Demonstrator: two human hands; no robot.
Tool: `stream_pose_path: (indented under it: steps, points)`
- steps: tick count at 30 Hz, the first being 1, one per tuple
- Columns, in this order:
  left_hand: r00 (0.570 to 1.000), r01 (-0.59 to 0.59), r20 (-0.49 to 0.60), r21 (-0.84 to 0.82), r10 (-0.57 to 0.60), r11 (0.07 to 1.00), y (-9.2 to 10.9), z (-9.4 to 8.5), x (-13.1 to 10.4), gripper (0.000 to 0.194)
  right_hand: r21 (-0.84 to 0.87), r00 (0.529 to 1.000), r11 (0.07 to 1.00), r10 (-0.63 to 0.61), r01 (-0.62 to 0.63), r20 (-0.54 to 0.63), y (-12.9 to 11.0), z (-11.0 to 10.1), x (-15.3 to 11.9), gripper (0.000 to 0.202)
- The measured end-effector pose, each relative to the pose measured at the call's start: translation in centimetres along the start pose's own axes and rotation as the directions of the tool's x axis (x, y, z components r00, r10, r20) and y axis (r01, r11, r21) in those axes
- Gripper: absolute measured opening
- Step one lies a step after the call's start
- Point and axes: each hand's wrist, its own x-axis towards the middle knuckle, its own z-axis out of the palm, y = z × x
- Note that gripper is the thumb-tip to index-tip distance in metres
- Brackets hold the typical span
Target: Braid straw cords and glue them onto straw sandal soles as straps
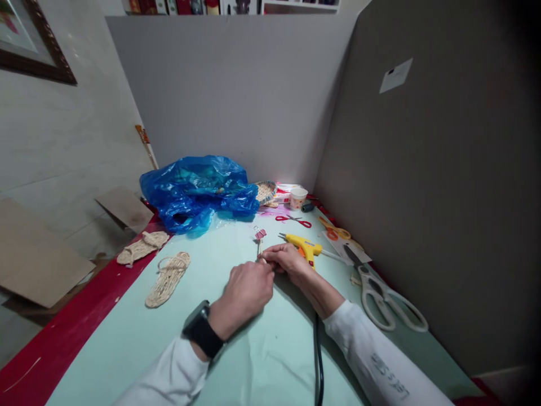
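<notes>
My left hand (250,288), with a dark watch on the wrist, and my right hand (291,261) meet at the middle of the table. Their fingers are closed on a thin pale straw cord (259,247). Its far end runs up to a pink binder clip (261,234) just beyond the fingertips. The part between my fingers is mostly hidden. Close by on the right lies a yellow glue gun (310,246), partly behind my right hand. Two small woven straw sandals, one (168,281) on the mat and another (142,248) by the red edge, lie to the left.
A crumpled blue plastic bag (198,192) fills the back left, beside a woven basket (266,193) and paper cup (298,198). Red scissors (293,220), orange scissors (335,228) and large white-handled scissors (380,296) lie around. A black cable (318,355) runs toward me. Grey panels (228,84) rise behind.
</notes>
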Motion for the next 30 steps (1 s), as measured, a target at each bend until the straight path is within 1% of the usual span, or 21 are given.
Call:
stream_pose_path:
  steps: [2,3,5,7,9,11,14,18,21,24,27,30]
  points:
    - [0.995,0.092,-0.025,-0.107,-0.095,0.99,-1.0,-1.2,1.2,0.025,0.025,1.0,1.0,0.001,-0.001,0.002,0.2,0.0,0.2,0.028]
    - [0.99,0.132,-0.014,-0.173,-0.137,0.976,-1.5,-1.6,1.9,0.025,0.034,1.0,0.999,0.0,0.0,0.006,0.2,0.0,0.3,0.028]
    - [0.982,0.189,0.086,-0.311,-0.17,0.931,-2.4,-2.1,3.0,0.028,0.042,1.0,0.999,-0.006,0.006,0.013,0.2,0.1,0.3,0.029]
    - [0.967,0.231,0.198,-0.427,-0.159,0.874,-2.9,-1.7,3.9,0.029,0.035,1.0,0.999,-0.012,0.011,0.014,0.2,0.1,0.2,0.029]
    - [0.952,0.261,0.277,-0.509,-0.131,0.82,-2.8,-1.0,4.3,0.03,0.016,1.0,1.0,-0.014,0.014,0.014,0.1,0.1,0.1,0.029]
    - [0.941,0.281,0.318,-0.553,-0.114,0.784,-2.5,-0.3,4.5,0.031,-0.014,1.0,1.0,-0.014,0.014,0.016,0.0,0.1,-0.1,0.029]
    - [0.934,0.296,0.341,-0.569,-0.107,0.767,-2.4,0.3,4.5,0.031,-0.086,1.0,0.996,-0.01,0.012,0.019,-0.3,0.0,-0.3,0.029]
    - [0.946,0.278,0.301,-0.553,-0.123,0.786,-3.2,0.4,4.6,0.03,-0.244,0.999,0.969,-0.016,0.023,0.03,-0.7,-0.2,-0.6,0.027]
    - [0.961,0.247,0.236,-0.515,-0.141,0.821,-3.7,0.5,4.8,0.03,-0.401,0.998,0.914,-0.055,0.057,0.016,-1.1,-0.2,-1.1,0.025]
    - [0.977,0.203,0.159,-0.455,-0.145,0.867,-3.3,0.4,4.7,0.031,-0.569,0.988,0.818,-0.14,0.082,-0.058,-1.5,0.1,-2.0,0.024]
    - [0.987,0.161,0.089,-0.396,-0.137,0.904,-2.5,0.1,4.3,0.031,-0.715,0.965,0.697,-0.222,0.056,-0.142,-2.0,0.7,-3.0,0.021]
    - [0.99,0.138,0.053,-0.371,-0.127,0.918,-2.1,0.0,3.9,0.03,-0.807,0.945,0.589,-0.286,0.041,-0.161,-2.5,1.2,-3.8,0.019]
